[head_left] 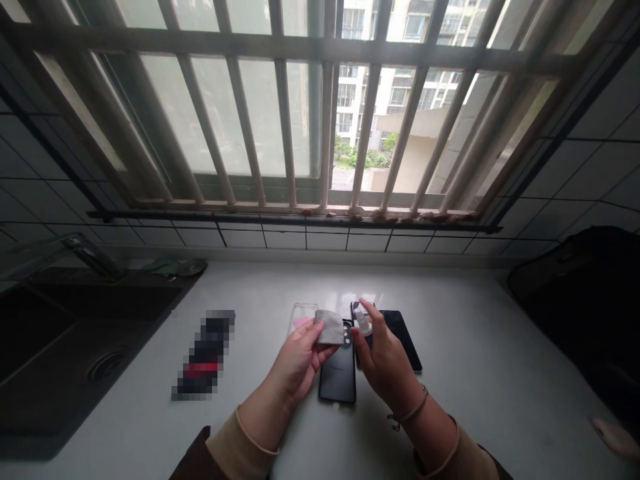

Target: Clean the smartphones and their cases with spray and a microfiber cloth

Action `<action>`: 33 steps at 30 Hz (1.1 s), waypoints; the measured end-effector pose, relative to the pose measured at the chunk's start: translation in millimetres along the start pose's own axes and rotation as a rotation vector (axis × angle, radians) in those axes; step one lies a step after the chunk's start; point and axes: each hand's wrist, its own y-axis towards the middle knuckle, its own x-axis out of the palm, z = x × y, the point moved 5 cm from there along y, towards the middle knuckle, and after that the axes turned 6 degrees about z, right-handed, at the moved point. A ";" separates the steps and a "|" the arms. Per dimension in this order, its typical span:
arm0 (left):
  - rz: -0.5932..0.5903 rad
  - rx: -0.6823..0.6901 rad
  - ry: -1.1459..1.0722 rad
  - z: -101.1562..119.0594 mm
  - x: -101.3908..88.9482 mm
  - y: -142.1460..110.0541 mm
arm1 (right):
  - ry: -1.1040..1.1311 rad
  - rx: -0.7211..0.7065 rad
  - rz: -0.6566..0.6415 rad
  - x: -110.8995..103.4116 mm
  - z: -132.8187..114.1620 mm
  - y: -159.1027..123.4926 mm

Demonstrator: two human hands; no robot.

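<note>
My left hand [295,360] pinches a folded grey cloth [330,327] between thumb and fingers. In my right hand [383,357] is a small white spray bottle [362,321], its nozzle pointing up near my index finger. Below the cloth a black phone [337,380] lies on the counter, its camera lenses partly showing beside the cloth. Just behind my left hand lies a clear phone case [304,310] with something pink on it. A dark, glossy flat device [407,340] lies to the right, partly hidden by my right hand.
The pale counter [250,427] runs below a barred window [300,120]. At the left are a dark sink [45,373] and a metal faucet [93,257]. A blurred-out dark item with a red band [205,357] lies near the sink. A large black object [585,313] stands at the right.
</note>
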 end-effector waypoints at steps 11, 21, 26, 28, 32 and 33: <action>-0.102 -0.029 0.332 -15.8 -3.1 1.8 | -0.284 0.394 0.402 -89.6 128.1 32.4; -0.113 -0.056 0.361 -14.9 -1.9 -1.2 | -0.362 0.632 0.515 -115.7 201.2 16.0; -0.101 -0.054 0.363 -14.8 -4.9 1.7 | -0.360 0.622 0.530 -112.5 206.1 16.5; -0.104 -0.055 0.361 -14.7 -5.0 2.2 | -0.376 0.599 0.569 -118.8 198.0 18.1; -0.110 -0.055 0.360 -14.8 -4.3 1.9 | -0.446 0.332 0.815 -140.6 143.0 21.6; -0.116 -0.052 0.364 -14.8 -4.0 1.6 | -0.441 0.228 0.859 -142.3 123.3 22.0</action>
